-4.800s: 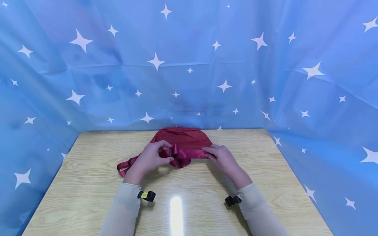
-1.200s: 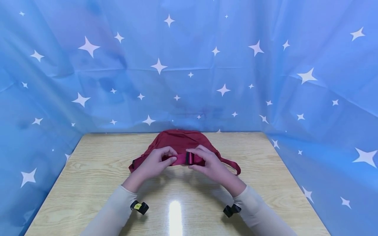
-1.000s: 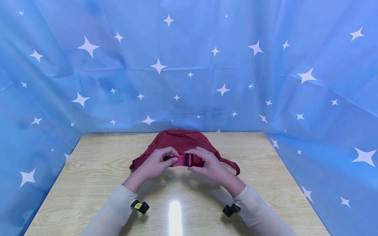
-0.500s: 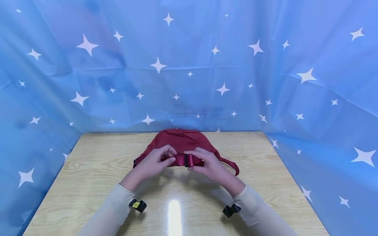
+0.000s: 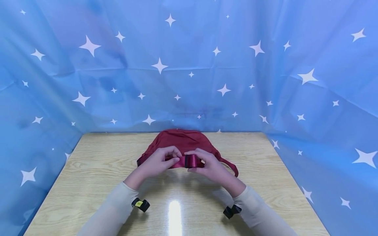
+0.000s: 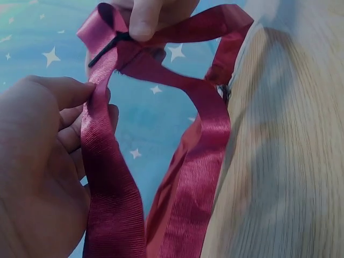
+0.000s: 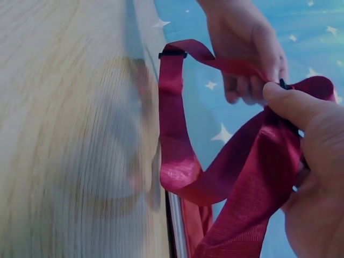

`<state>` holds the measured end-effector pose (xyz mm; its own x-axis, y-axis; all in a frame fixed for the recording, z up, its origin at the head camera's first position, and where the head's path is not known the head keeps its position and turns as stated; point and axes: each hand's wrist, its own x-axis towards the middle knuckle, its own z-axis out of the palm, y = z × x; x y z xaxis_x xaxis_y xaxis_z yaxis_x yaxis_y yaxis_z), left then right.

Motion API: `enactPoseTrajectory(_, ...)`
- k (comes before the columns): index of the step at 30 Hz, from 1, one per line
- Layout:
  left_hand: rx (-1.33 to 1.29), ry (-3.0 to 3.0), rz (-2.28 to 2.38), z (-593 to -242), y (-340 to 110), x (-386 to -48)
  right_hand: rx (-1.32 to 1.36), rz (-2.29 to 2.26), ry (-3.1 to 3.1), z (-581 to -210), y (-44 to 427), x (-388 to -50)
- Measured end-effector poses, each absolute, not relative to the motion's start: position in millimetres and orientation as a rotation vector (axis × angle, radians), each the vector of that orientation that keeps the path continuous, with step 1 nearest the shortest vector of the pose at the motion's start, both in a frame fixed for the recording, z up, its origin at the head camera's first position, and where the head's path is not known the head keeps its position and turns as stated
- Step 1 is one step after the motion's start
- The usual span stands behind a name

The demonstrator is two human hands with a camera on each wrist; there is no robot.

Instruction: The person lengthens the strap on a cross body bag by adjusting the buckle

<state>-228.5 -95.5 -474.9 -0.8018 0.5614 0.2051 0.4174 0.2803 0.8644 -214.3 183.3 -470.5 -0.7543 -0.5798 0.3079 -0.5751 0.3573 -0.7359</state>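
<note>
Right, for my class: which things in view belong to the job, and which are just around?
Job:
left hand, pinching dark red webbing strap
right hand, pinching black slide buckle
dark red bag

Just around:
wood-grain table
blue star-print backdrop
black wrist-worn devices

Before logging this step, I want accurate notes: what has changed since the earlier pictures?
Since the first picture, the right hand has moved left and now grips a rectangular black buckle. The left hand, first at a buckle, now pinches the shiny crimson webbing strap. Over the last second, the strap's loop past the buckle has grown. The dark red fabric bag stays at the back of the wooden table.
</note>
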Motion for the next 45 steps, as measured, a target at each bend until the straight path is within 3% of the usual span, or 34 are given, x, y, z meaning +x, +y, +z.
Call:
enactPoseTrajectory(16, 1.075, 2.580, 1.439, -476, -76, -221, -1.012, -1.432, 2.532, -463, 182, -208)
enactPoseTrajectory(23, 1.070, 2.661, 1.395, -481, -78, -220, -1.265, -1.385, 2.650, -445, 184, -209)
enactPoseTrajectory(28, 1.090, 2.692, 1.338, -481, -76, -219, -1.313, -1.082, 2.821, -435, 172, -208)
enactPoseTrajectory(33, 1.103, 2.721, 1.319, -483, -76, -219, -1.150, -1.064, 2.860, -437, 165, -205)
enactPoseTrajectory(41, 1.022, 2.682, 1.385, -487, -83, -219, -0.851, -1.620, 2.544, -437, 173, -199)
enactPoseTrajectory(45, 1.029, 2.676, 1.364, -487, -85, -219, -0.847, -1.452, 2.597, -436, 176, -201)
